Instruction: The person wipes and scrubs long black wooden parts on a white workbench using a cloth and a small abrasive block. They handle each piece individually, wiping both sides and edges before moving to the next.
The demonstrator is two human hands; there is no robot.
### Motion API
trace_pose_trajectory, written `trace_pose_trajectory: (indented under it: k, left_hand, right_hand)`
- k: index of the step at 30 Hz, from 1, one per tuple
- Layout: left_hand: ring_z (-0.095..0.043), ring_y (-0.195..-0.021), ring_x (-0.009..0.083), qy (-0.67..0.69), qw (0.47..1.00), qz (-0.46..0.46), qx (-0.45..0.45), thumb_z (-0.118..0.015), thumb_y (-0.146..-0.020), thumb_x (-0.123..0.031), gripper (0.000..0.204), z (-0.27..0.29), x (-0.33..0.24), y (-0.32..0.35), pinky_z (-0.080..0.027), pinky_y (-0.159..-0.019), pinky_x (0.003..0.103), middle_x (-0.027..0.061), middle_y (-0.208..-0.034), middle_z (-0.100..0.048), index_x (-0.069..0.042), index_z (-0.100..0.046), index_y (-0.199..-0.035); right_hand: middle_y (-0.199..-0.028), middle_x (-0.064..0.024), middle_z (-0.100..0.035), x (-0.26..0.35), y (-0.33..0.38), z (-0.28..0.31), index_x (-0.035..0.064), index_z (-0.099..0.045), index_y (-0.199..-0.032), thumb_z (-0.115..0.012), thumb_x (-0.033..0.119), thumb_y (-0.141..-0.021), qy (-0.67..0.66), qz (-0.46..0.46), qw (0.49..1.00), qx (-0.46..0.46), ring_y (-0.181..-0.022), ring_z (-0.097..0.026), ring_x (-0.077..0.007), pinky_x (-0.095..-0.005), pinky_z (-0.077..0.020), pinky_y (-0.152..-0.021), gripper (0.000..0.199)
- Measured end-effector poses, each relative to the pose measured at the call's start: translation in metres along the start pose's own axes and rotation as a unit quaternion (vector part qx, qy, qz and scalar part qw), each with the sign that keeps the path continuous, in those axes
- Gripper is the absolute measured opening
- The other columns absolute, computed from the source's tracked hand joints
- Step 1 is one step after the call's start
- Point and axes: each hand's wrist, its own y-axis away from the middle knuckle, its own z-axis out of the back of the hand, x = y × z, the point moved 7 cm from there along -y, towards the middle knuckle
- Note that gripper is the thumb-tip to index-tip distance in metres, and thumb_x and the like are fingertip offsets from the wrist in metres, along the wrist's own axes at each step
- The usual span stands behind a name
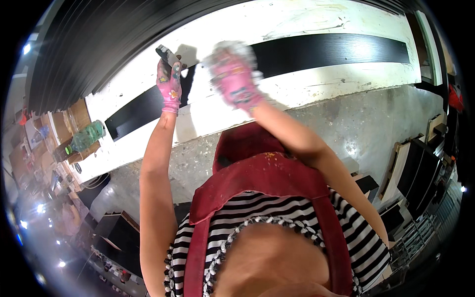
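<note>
A long, narrow black board (pixel 331 53) lies across the white worktable (pixel 316 20). My left hand (pixel 169 89), in a pink flowered glove, is closed on a small block (pixel 167 53) with a dark face and a grey-white side. It holds this up near the left part of the board. Over the board's middle is my right hand (pixel 232 81), in a matching pink glove and smeared by motion. Around its fingers bunches a whitish rag (pixel 236 49), also blurred. Hand and rag hide part of the board beneath them.
A stack of black boards (pixel 89 54) rises along the table's far left side. At the table's left end lies a green-tinted plastic bottle (pixel 86 137). Black panels (pixel 418 171) stand on the concrete floor at right, and a black box-like piece (pixel 118 230) at lower left.
</note>
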Motion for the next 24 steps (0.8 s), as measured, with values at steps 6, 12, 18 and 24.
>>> trace_pose_trajectory:
  k: [6, 12, 18, 24]
  left_hand:
    - [-0.062, -0.092, 0.0166, -0.014, 1.0, 0.003, 0.013, -0.069, -0.087, -0.01, 0.049, 0.021, 0.025, -0.022, -0.052, -0.082, 0.028, 0.0107, -0.109, -0.063, 0.003, -0.047, -0.128]
    - [-0.061, -0.091, 0.0133, 0.001, 1.0, 0.019, 0.024, -0.074, -0.078, 0.002, 0.049, 0.002, 0.009, -0.027, -0.052, -0.081, 0.026, 0.0068, -0.105, -0.062, 0.001, -0.051, -0.121]
    - [-0.054, -0.112, 0.0315, -0.419, 0.897, -0.141, -0.005, -0.08, -0.07, -0.033, 0.074, -0.023, -0.013, -0.035, -0.044, -0.097, 0.037, 0.0176, -0.123, -0.053, -0.003, -0.049, -0.13]
    - [-0.049, -0.118, 0.0374, -0.437, 0.849, -0.293, -0.039, -0.071, -0.08, -0.023, 0.065, -0.03, -0.029, -0.007, -0.039, -0.102, 0.04, 0.0235, -0.132, -0.048, 0.002, -0.043, -0.132]
  right_hand:
    - [-0.14, -0.01, -0.047, 0.013, 0.017, 0.003, 0.0102, -0.051, -0.129, -0.052, 0.026, -0.089, 0.088, 0.134, 0.986, 0.037, -0.134, -0.038, -0.021, -0.0417, -0.0253, -0.114, 0.043]
    - [-0.147, -0.0063, -0.039, -0.23, 0.053, 0.22, 0.0169, -0.043, -0.139, -0.051, 0.017, -0.086, 0.43, -0.131, 0.893, -0.009, -0.138, -0.033, -0.0214, -0.0376, -0.0193, -0.116, 0.054]
    - [-0.145, -0.0081, -0.041, -0.171, 0.051, 0.155, 0.0095, -0.041, -0.14, -0.037, 0.022, -0.096, 0.32, -0.147, 0.936, -0.026, -0.133, -0.04, -0.0225, -0.0363, -0.0306, -0.111, 0.046]
    - [-0.133, -0.0079, -0.053, 0.044, 0.048, 0.013, 0.0119, -0.061, -0.116, -0.053, 0.019, -0.086, 0.084, 0.171, 0.981, -0.024, -0.126, -0.047, -0.0237, -0.041, -0.0377, -0.105, 0.032]
